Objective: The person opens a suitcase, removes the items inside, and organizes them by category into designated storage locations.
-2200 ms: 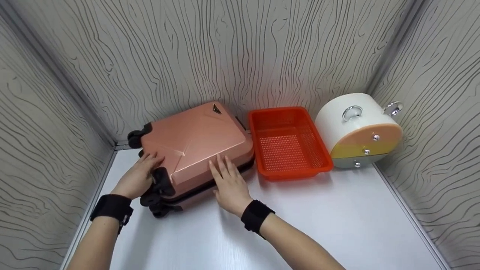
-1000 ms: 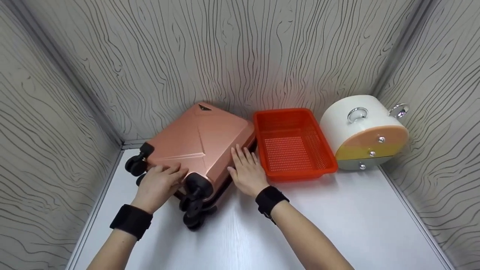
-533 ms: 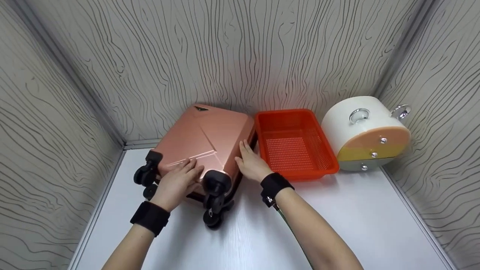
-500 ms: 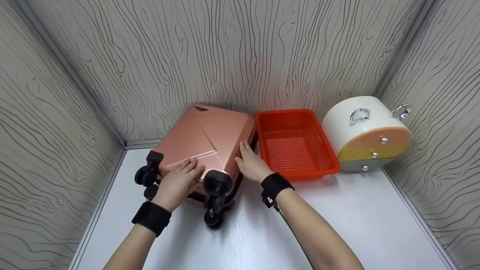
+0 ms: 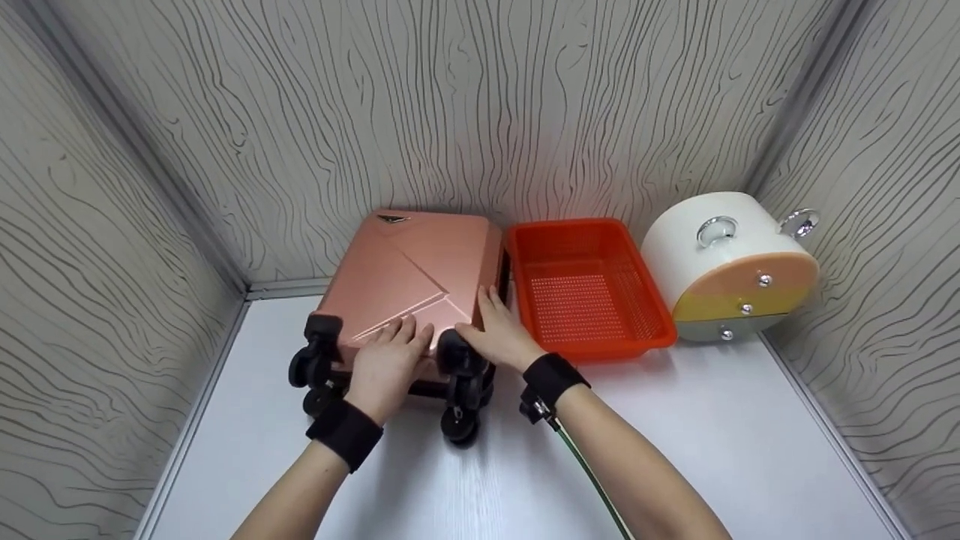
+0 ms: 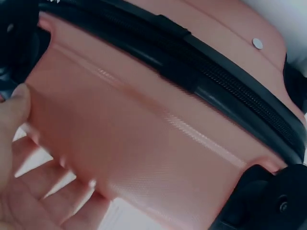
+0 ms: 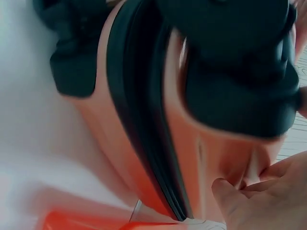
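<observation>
A rose-pink hard-shell suitcase [image 5: 405,277] lies flat on the white table, its black wheels [image 5: 461,424] facing me. My left hand [image 5: 386,367] rests on the wheel end of its top, fingers fairly straight. In the left wrist view, the thumb [image 6: 17,105] touches the end face and the fingers reach over the edge. My right hand [image 5: 502,334] presses the suitcase's right side near the front corner, fingers extended. From the right wrist, the thumb and fingers [image 7: 264,191] touch the shell beside the black corner guard. Part of the front right wheel is covered by my right hand.
A red perforated plastic basket [image 5: 592,349] stands close to the suitcase's right side. Beyond it is a white rounded drawer box [image 5: 690,232] with coloured drawer fronts. Wood-patterned walls [image 5: 480,112] enclose the table [image 5: 637,450] at the back and both sides.
The suitcase has turned on the table, its wheel end swinging right and towards me until it sits nearly square to the back wall. Both hands moved right with it.
</observation>
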Demonstrator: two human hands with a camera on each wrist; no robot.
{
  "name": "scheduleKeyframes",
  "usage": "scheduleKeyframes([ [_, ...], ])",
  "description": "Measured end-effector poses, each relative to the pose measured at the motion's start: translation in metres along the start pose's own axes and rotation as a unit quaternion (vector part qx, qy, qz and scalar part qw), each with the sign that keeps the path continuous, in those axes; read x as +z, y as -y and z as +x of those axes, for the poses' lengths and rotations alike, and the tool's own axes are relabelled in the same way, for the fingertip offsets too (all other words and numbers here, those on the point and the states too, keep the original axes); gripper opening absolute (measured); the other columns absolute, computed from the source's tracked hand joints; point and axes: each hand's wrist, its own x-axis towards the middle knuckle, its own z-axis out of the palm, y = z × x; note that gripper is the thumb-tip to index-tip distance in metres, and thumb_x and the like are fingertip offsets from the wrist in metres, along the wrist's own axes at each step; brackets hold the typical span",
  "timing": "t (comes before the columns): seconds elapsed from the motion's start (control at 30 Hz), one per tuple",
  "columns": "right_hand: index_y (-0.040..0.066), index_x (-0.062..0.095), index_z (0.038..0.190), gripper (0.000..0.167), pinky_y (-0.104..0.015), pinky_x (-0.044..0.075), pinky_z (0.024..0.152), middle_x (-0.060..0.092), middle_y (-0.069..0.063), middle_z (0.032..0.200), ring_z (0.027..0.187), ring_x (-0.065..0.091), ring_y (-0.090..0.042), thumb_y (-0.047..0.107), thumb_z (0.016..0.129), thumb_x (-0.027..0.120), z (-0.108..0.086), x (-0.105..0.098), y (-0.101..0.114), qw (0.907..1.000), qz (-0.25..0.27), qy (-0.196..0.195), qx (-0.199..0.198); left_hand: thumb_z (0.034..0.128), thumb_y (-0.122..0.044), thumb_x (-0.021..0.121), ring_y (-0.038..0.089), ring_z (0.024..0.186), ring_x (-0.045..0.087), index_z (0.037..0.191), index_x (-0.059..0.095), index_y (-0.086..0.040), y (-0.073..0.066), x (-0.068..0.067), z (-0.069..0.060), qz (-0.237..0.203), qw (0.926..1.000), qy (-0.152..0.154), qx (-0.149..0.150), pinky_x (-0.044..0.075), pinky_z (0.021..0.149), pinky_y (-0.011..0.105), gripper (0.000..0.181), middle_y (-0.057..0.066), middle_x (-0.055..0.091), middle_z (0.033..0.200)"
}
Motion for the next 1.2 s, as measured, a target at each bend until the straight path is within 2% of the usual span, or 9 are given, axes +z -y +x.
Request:
scheduleKeyframes([
  [0.33,0.01,0.029,0.162,0.059,-0.053,0.024,0.12,0.02,-0.024,0.165,0.151,0.022,-0.04,0.035,0.11,0.044,0.002,-0.011,-0.01,0.9983,-0.031,-0.021,-0.045,0.0836,-0.039,0.084,0.037,0.115,0.065,0.128,0.073,-0.016,-0.027,0.015,0.02,0.049,0.998,-0.026,-0.032,0.054,0.092,0.05,0.051,0.015,0.069,0.126],
  [0.6,0.012,0.032,0.161,0.055,-0.053,0.024,0.12,0.02,-0.024,0.165,0.15,0.025,-0.042,0.033,0.111,0.042,0.008,-0.02,-0.018,0.9975,-0.034,-0.035,-0.051,0.0858,-0.041,0.081,0.036,0.117,0.064,0.13,0.072,-0.019,-0.035,0.022,0.033,0.063,0.9967,-0.04,-0.031,0.053,0.093,0.048,0.05,0.013,0.068,0.129],
  [0.77,0.009,0.03,0.161,0.056,-0.051,0.022,0.121,0.019,-0.02,0.167,0.151,0.023,-0.04,0.033,0.112,0.04,0.008,-0.021,-0.018,0.995,-0.071,-0.036,-0.061,0.0875,-0.039,0.08,0.038,0.122,0.061,0.132,0.07,-0.017,-0.036,0.026,0.032,0.044,0.9976,-0.042,-0.035,0.051,0.097,0.05,0.051,0.015,0.066,0.133],
  [0.83,0.006,0.029,0.161,0.056,-0.049,0.02,0.122,0.018,-0.018,0.167,0.152,0.021,-0.038,0.033,0.112,0.038,0.009,-0.02,-0.017,0.9932,-0.091,-0.033,-0.065,0.0884,-0.034,0.079,0.04,0.124,0.059,0.134,0.068,-0.014,-0.036,0.028,0.028,0.023,0.9978,-0.05,-0.035,0.049,0.101,0.052,0.051,0.017,0.064,0.135],
  [0.93,0.002,0.028,0.16,0.056,-0.047,0.017,0.123,0.019,-0.017,0.167,0.153,0.02,-0.037,0.032,0.113,0.036,0.009,-0.019,-0.016,0.9904,-0.113,-0.029,-0.075,0.0852,-0.019,0.078,0.04,0.124,0.057,0.127,0.067,-0.007,-0.038,0.035,0.016,-0.028,0.9956,-0.085,-0.029,0.046,0.104,0.051,0.045,0.018,0.063,0.132],
  [1.0,0.001,0.027,0.16,0.056,-0.045,0.017,0.123,0.019,-0.018,0.167,0.153,0.02,-0.038,0.031,0.113,0.036,0.008,-0.017,-0.016,0.9889,-0.121,-0.027,-0.081,0.0824,-0.011,0.074,0.036,0.115,0.058,0.116,0.066,-0.007,-0.041,0.041,0.004,-0.068,0.9911,-0.111,-0.028,0.047,0.1,0.048,0.035,0.013,0.064,0.122],
  [1.07,0.0,0.028,0.159,0.056,-0.045,0.017,0.123,0.019,-0.019,0.167,0.152,0.021,-0.038,0.03,0.113,0.036,0.007,-0.016,-0.016,0.988,-0.124,-0.027,-0.088,0.0797,-0.006,0.07,0.029,0.101,0.059,0.105,0.064,-0.009,-0.045,0.048,-0.01,-0.12,0.9849,-0.119,-0.038,0.05,0.089,0.042,0.026,0.007,0.063,0.108],
  [1.13,-0.001,0.028,0.159,0.056,-0.046,0.018,0.123,0.02,-0.019,0.166,0.152,0.022,-0.038,0.03,0.113,0.036,0.006,-0.015,-0.015,0.9877,-0.124,-0.029,-0.091,0.082,-0.006,0.068,0.022,0.089,0.058,0.1,0.065,-0.012,-0.052,0.054,-0.023,-0.178,0.9768,-0.096,-0.072,0.051,0.078,0.037,0.019,0.0,0.062,0.097],
  [1.2,-0.002,0.028,0.159,0.056,-0.046,0.019,0.123,0.019,-0.02,0.166,0.152,0.022,-0.036,0.03,0.113,0.036,0.005,-0.016,-0.014,0.9879,-0.123,-0.026,-0.091,0.0858,-0.008,0.068,0.017,0.083,0.059,0.1,0.068,-0.014,-0.059,0.061,-0.031,-0.249,0.9593,-0.051,-0.123,0.051,0.072,0.034,0.015,-0.004,0.062,0.093],
])
